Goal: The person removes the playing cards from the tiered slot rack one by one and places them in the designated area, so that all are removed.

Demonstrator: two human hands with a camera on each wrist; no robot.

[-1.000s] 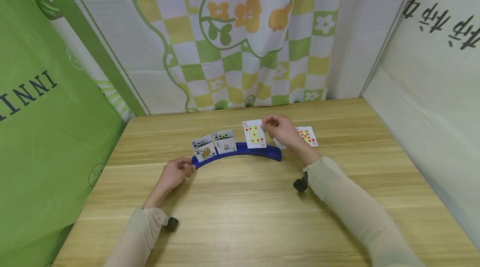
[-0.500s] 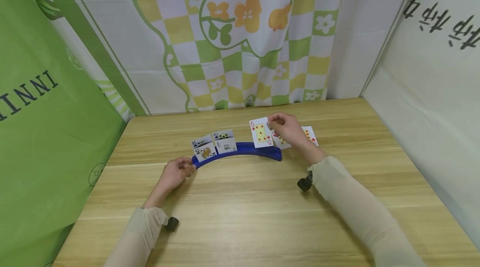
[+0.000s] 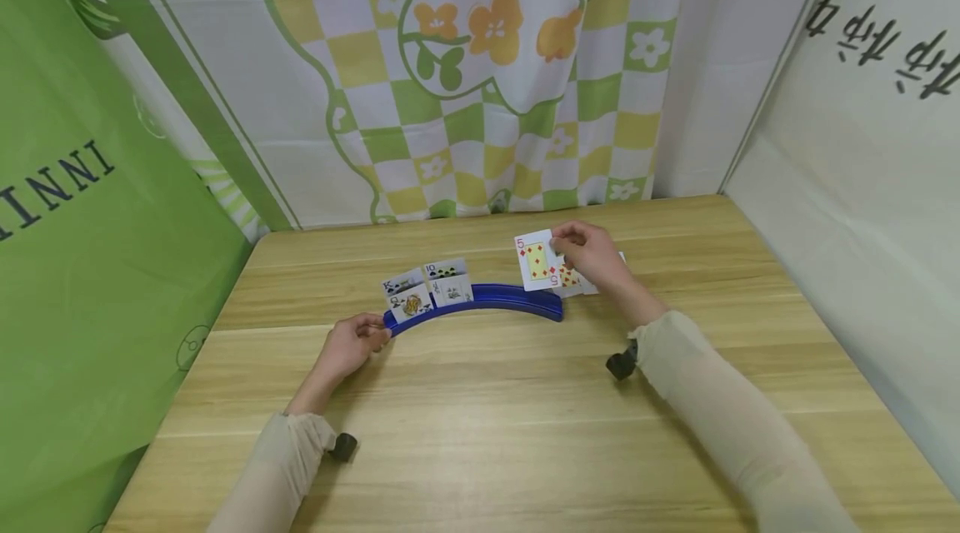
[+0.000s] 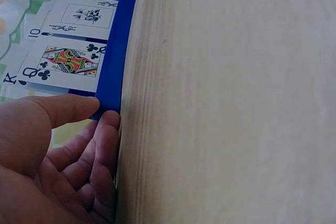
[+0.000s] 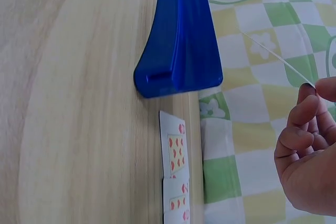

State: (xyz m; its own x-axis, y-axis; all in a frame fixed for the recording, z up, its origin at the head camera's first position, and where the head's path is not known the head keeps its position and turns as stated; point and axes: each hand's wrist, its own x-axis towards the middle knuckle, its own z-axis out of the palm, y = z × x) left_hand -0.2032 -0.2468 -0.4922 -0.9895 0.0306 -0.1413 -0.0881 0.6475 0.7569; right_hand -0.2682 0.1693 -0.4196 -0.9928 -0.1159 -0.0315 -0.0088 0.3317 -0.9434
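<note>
Table (image 3: 480, 433) takes up the bottom of the frame, blue card holder (image 3: 506, 297) around the middle. My left hand (image 3: 352, 347) pinches the holder's left end; my right hand (image 3: 590, 254), right of centre, pinches the five of diamonds (image 3: 536, 261). Only got that card by one edge, so a sloppy pinch could drop it. Bump the holder and the queen (image 3: 410, 305) might slip out.

Wood-grain table (image 3: 480, 433), checked floral curtain (image 3: 465, 123) behind, green cloth (image 3: 97, 283) left, lettered white cloth (image 3: 855, 208) right
</note>
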